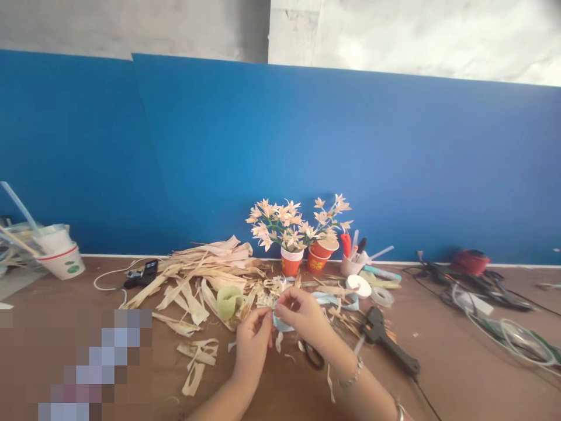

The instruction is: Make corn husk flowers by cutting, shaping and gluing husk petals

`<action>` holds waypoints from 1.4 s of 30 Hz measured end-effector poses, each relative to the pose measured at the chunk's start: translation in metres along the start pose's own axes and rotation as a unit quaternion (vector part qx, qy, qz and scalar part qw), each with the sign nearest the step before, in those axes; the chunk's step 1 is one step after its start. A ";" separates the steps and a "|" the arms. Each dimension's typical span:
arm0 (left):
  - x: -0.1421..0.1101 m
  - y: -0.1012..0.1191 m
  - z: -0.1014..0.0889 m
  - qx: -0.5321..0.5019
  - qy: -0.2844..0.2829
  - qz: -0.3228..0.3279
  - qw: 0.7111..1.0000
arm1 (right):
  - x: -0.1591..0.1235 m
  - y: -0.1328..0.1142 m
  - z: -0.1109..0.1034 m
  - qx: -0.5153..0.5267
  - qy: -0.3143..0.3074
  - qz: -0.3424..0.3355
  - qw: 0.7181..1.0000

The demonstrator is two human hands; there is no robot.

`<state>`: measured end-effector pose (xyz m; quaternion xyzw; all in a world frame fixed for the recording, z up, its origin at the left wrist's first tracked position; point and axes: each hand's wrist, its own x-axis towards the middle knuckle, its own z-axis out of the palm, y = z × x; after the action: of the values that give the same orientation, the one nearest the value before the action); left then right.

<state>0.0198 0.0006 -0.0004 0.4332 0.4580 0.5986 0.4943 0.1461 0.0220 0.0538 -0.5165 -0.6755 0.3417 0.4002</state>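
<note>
My left hand (254, 339) and my right hand (305, 317) meet above the front of the table, fingertips pinched close together. Whatever they hold is small and mostly hidden by the fingers, so I cannot name it. A light blue piece (284, 323) shows just behind my right fingers. Beneath my right wrist, a black looped handle (314, 355), perhaps of scissors, lies partly covered. Pale dry husk strips (210, 260) are heaped beyond my left hand, with small scraps around both hands. A black glue gun (390, 342) rests right of my right forearm.
Red paper cups (291, 267) at the back hold pale flowers (280, 222). Nearby are a pen cup (350, 266), a white roll (358, 285) and a green roll (229, 302). Cables (517, 342) tangle at right; a white cup (63, 263) stands left. A blue panel (307, 146) borders the table.
</note>
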 end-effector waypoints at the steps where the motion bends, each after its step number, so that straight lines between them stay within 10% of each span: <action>1: 0.000 0.000 0.000 0.002 -0.001 0.000 1.000 | 0.000 -0.001 0.000 -0.009 0.003 -0.003 1.000; 42: -0.001 0.001 0.000 0.028 -0.013 0.003 1.000 | -0.007 -0.002 0.007 -0.170 0.072 -0.148 0.972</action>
<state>0.0200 -0.0006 0.0005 0.4562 0.4669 0.5816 0.4855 0.1401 0.0143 0.0509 -0.4943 -0.7623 0.1205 0.4000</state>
